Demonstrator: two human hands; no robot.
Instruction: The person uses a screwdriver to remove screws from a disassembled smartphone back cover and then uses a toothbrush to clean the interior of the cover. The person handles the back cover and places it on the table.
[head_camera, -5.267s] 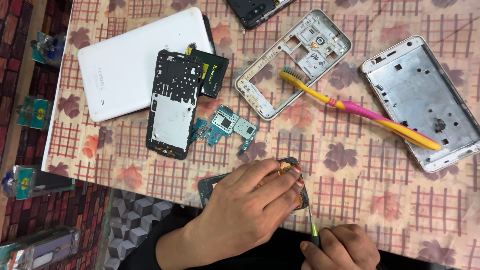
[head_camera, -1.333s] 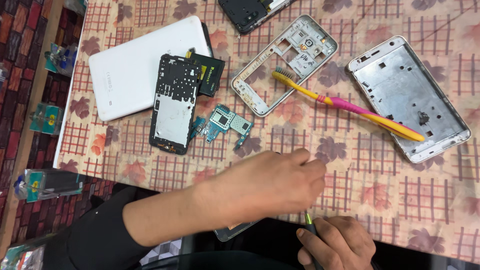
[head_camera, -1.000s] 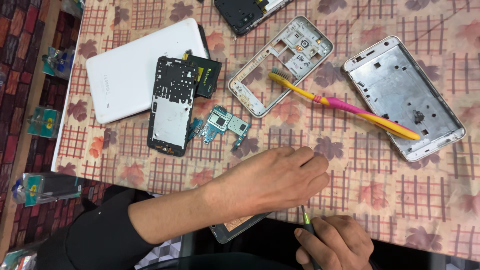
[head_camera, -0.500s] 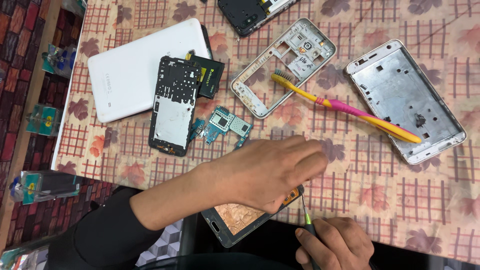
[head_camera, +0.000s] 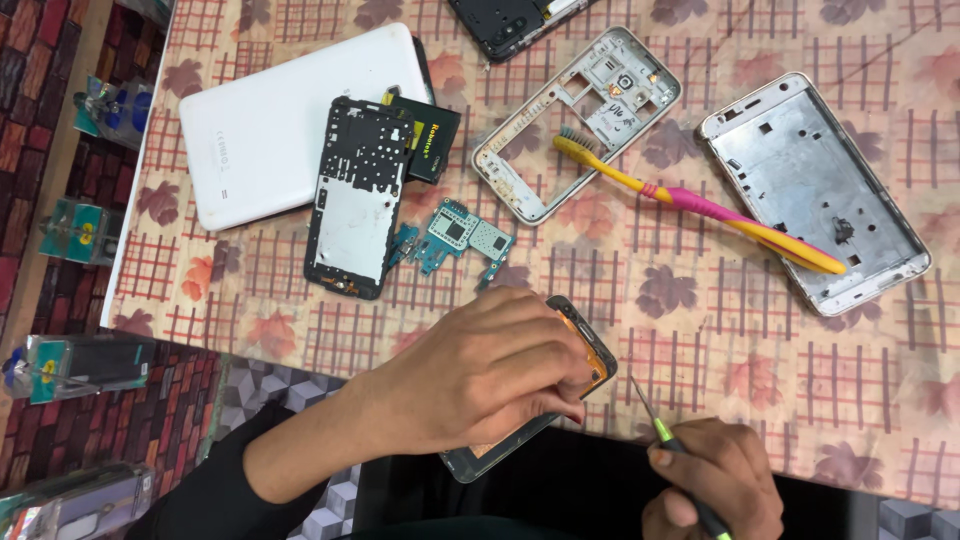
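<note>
Two hands work at the table's near edge: the left hand (head_camera: 480, 385) lies curled over a dark phone frame (head_camera: 580, 345), gripping it, while the right hand (head_camera: 715, 480) pinches a green-tipped screwdriver (head_camera: 660, 430) just right of it.

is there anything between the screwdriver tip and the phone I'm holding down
Nothing visible. The right hand holds the screwdriver with its tip in a bare gap of tablecloth just right of the phone, which the left hand presses at the table's edge.
</note>
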